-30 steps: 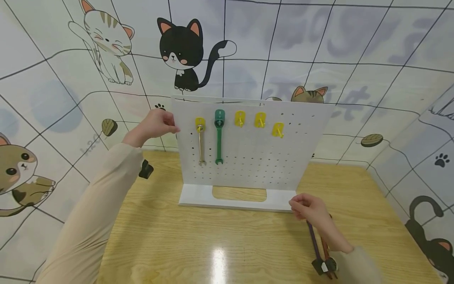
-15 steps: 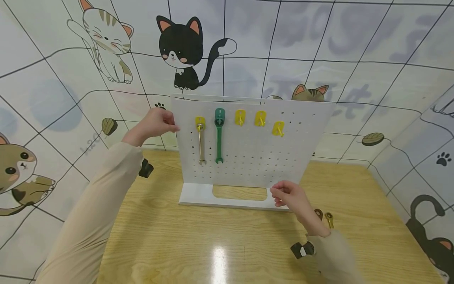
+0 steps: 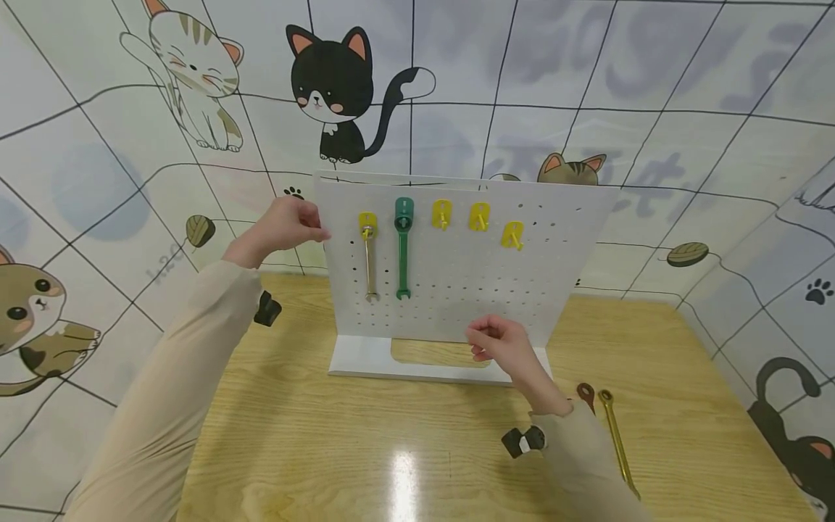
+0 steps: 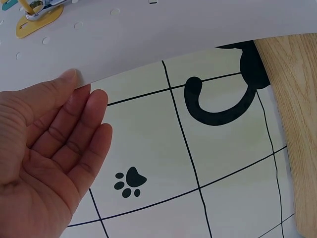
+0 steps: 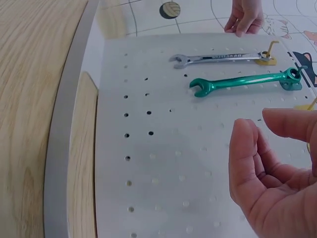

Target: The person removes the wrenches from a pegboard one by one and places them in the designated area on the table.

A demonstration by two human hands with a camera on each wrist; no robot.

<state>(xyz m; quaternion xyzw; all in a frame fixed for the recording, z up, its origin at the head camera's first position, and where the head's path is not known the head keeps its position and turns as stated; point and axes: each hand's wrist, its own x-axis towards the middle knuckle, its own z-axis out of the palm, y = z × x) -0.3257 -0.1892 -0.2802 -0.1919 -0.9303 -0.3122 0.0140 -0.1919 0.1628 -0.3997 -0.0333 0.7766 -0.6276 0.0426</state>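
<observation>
Left hand (image 3: 283, 226): grip pinching the left edge of the upright white perforated pegboard (image 3: 457, 268), above mid-height. On my left wrist feed the thumb lay on the board's front face, with the fingers bent in at the edge.

Right hand (image 3: 505, 348): grip empty, fingers loosely curled, thumb and forefinger apart. I had it in front of the board's lower right part, above the cut-out in the flat white base (image 3: 359, 359), which sat on the light wood-grain counter (image 3: 313, 435).

Hung near the board's upper left corner, I logged a silver metal combination wrench (image 3: 370, 268) on a yellow hook (image 3: 367, 220), open jaw down. Just right of it, a glossy green metal wrench (image 3: 403, 264) hung from a green hook (image 3: 404, 206), also open jaw down. Three more yellow hooks (image 3: 479, 217) ran on toward the upper right corner, the last set lower.

Between the base and the counter's right edge I noted a long gold metal wrench (image 3: 616, 435), lying beside a reddish-brown ring-ended wrench (image 3: 586, 394); the beige sleeve (image 3: 587, 464) hid most of the latter from me.
</observation>
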